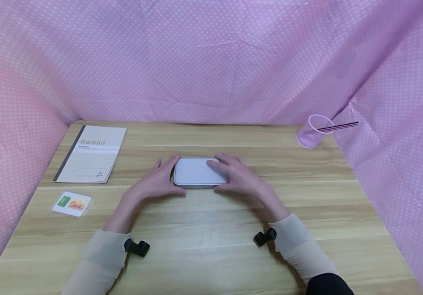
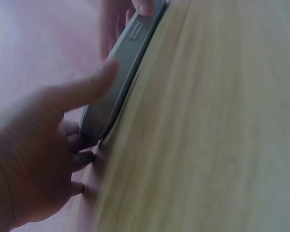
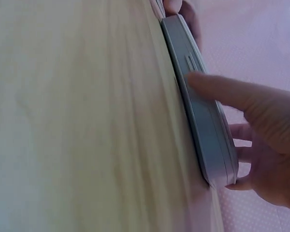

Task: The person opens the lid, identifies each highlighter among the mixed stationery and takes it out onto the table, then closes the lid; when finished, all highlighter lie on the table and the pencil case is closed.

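Note:
A flat, rounded tin case (image 1: 201, 171) with a pale lid and a silvery side lies on the table between the two hands. My left hand (image 1: 158, 180) holds its left end, the thumb along the front corner and the fingers around the end and back. At the right end, my right hand (image 1: 238, 176) grips the case with its thumb at the front and fingers over the lid and far edge. A small catch (image 2: 136, 31) shows on the front side in the left wrist view. In the right wrist view the thumb overlaps the case's front (image 3: 203, 116) close to that catch.
On the left lies a Gambit notebook (image 1: 91, 157), with a small card in a clear sleeve (image 1: 72, 204) nearer me. A pink cup (image 1: 308, 137) holding thin sticks (image 1: 340, 126) stands tilted-looking at the back right. Pink dotted cloth (image 1: 211, 61) hangs around the wooden table (image 1: 204, 246).

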`<state>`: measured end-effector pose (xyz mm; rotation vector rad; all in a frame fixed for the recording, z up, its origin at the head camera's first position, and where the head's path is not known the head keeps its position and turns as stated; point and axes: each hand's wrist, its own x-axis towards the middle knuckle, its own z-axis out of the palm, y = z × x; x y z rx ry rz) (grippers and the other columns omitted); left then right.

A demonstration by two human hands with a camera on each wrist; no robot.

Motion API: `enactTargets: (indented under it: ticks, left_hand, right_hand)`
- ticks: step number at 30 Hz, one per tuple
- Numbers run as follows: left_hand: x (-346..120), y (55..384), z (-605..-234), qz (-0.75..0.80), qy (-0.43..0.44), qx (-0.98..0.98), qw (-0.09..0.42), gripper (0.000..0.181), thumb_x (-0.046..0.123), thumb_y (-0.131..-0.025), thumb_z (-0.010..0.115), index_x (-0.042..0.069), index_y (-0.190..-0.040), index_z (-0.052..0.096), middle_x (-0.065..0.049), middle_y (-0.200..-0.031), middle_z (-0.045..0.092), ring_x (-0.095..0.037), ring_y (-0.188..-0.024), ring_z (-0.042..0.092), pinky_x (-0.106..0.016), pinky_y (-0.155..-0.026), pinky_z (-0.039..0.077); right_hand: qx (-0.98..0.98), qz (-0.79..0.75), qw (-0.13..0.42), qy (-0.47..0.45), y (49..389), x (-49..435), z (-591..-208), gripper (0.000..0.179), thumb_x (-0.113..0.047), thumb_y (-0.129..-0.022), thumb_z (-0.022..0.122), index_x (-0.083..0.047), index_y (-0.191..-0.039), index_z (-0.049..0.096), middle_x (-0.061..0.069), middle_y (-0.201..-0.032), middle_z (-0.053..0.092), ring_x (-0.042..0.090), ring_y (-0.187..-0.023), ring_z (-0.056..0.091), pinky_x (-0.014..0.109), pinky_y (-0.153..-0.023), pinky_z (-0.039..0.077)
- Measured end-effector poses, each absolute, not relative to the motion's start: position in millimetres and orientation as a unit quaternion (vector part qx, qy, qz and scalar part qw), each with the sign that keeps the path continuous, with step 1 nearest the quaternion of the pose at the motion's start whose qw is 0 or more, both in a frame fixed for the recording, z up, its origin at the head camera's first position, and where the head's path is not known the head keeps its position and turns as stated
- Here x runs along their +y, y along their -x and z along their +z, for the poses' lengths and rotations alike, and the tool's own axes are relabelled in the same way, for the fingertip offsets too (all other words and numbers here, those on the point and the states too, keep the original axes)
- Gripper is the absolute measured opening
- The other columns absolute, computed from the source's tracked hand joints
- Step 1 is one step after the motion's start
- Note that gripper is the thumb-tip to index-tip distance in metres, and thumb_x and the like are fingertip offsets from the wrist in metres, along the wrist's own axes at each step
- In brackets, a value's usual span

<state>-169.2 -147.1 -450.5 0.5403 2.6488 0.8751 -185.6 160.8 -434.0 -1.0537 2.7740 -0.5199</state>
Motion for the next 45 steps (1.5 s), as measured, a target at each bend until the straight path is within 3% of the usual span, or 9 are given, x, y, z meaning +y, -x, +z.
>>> enactTargets:
  ticks: [11,20,31,35,41,45]
  left_hand:
    - [-140,173,-451,0.276,-0.182,0.933,0.144,0.115,0.048,-0.078,0.084,0.004,-0.161,0.017,-0.027,-0.171,0.014,-0.042,-0.161,0.009,-0.063,-0.132,0.0]
    - [-143,182,-451,0.295,-0.18,0.924,0.165,0.111,0.045,-0.077,0.086,0.005,-0.158,0.022,-0.025,-0.172,0.007,-0.044,-0.161,-0.002,-0.069,-0.127,-0.013]
    - [-141,184,-454,0.293,-0.188,0.922,0.168,0.106,0.041,-0.076,0.085,0.005,-0.155,0.025,-0.025,-0.172,0.006,-0.044,-0.161,-0.002,-0.07,-0.125,-0.015]
    - [-139,183,-452,0.291,-0.189,0.923,0.166,0.106,0.04,-0.076,0.085,0.004,-0.155,0.024,-0.025,-0.172,0.007,-0.044,-0.161,0.0,-0.07,-0.126,-0.014]
    - [-140,183,-451,0.286,-0.191,0.924,0.167,0.11,0.039,-0.076,0.084,0.002,-0.157,0.019,-0.026,-0.172,0.008,-0.044,-0.161,0.0,-0.071,-0.126,-0.012]
    - [-142,184,-452,0.286,-0.192,0.923,0.173,0.113,0.04,-0.078,0.084,0.001,-0.159,0.015,-0.027,-0.172,0.007,-0.044,-0.161,-0.001,-0.07,-0.126,-0.013]
  right_hand:
    - [0.923,-0.147,0.071,0.348,183,157,-433,0.085,-0.039,-0.087,0.081,-0.024,-0.159,0.04,0.013,-0.166,0.036,0.033,-0.156,0.032,0.07,-0.125,0.023]
    - [0.925,-0.144,0.073,0.344,184,154,-431,0.082,-0.037,-0.087,0.08,-0.024,-0.158,0.041,0.014,-0.165,0.037,0.037,-0.155,0.032,0.069,-0.126,0.022]
    - [0.919,-0.066,0.066,0.384,183,158,-426,0.081,-0.045,-0.095,0.069,-0.019,-0.162,0.032,0.019,-0.167,0.033,0.045,-0.155,0.03,0.066,-0.126,0.028]
    - [0.911,-0.016,0.039,0.411,183,160,-426,0.08,-0.047,-0.098,0.064,-0.016,-0.163,0.03,0.022,-0.165,0.035,0.046,-0.151,0.036,0.064,-0.123,0.034]
    - [0.879,0.091,-0.055,0.464,184,160,-432,0.076,-0.052,-0.101,0.054,-0.008,-0.159,0.034,0.026,-0.154,0.046,0.044,-0.136,0.053,0.057,-0.11,0.052]
    - [0.864,0.126,-0.099,0.478,186,160,-436,0.075,-0.053,-0.101,0.052,-0.006,-0.157,0.036,0.026,-0.15,0.049,0.042,-0.13,0.057,0.055,-0.105,0.056]
